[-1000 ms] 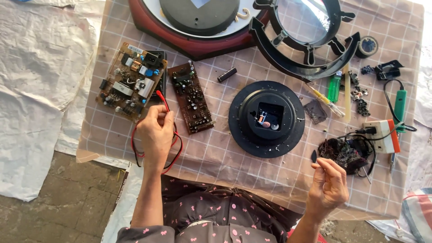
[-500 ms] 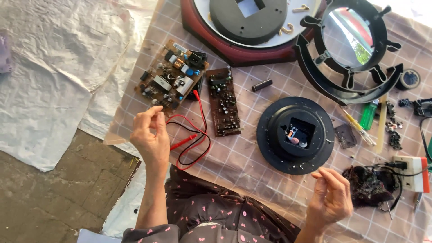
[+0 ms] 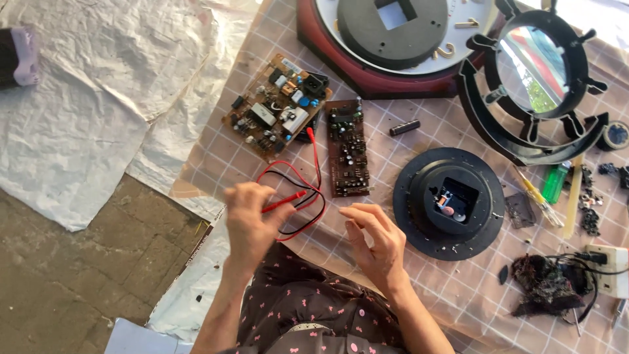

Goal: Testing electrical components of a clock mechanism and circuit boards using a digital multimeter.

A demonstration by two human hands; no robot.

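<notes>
Since half a second ago our right hand has swung in from the lower right of the frame toward the centre, and it now sits just beside our left hand; the view has also drifted, so the boards sit nearer the middle.

In the head view, our left hand is closed around the red pencil-shaped plastic test probe, its tip pointing right, with the looped red and black rubber test leads trailing from it across the checked plastic cloth on the desk. Our right hand is empty, fingers spread and slightly curled, close to the leads but not touching them as far as we can tell.

Just above the leads, mid-frame, lies the narrow dark brown circuit board, and to its upper left the wider tan circuit board studded with capacitors. Right of centre rests the round black plastic clock back with its open movement.

We judge that we are sorting out the probes; the next move seems to call for the right hand to take up the second lead without tangling the loops.
</notes>
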